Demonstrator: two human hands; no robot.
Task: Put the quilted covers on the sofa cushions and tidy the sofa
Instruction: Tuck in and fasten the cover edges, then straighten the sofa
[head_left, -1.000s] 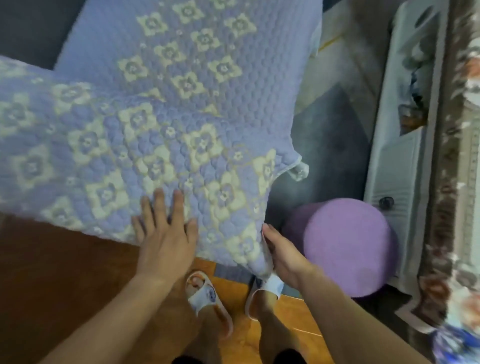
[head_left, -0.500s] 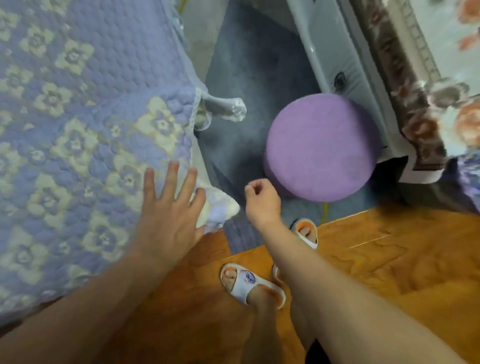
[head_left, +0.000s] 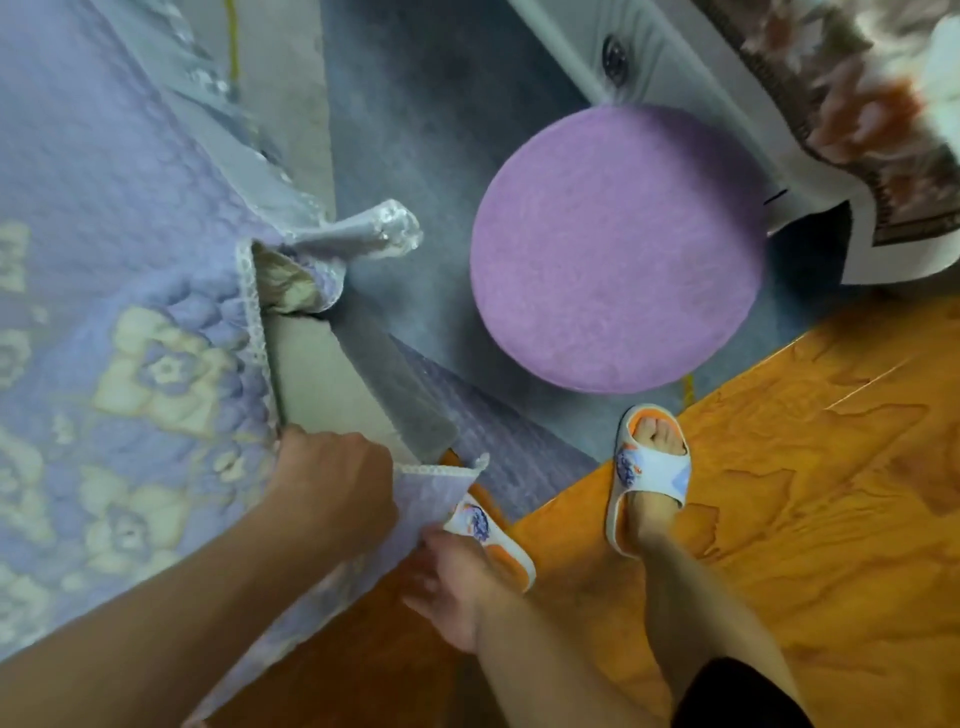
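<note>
The big sofa cushion, its grey-beige side bared at the near end, lies along the left of the view with its long axis running from the person's knees up and away toward the far wall, its open end pointing down at the wooden floor. I'd guess it is bulky but light, firm foam that bends a little and springs back, so it is best steadied by the flat of its side. Over it sits the quilted cover, lavender with pale flowers, soft, padded and floppy, not slippery; its lace-trimmed edge is the natural place to pinch, since the quilting bunches anywhere else. The mouth of the cover gapes near the corner, a tied tab sticking out toward the round purple stool. The left hand is clenched round the cover's edge at the cushion's corner; the right hand, lower down, pinches the loose flap beside a slipper.
</note>
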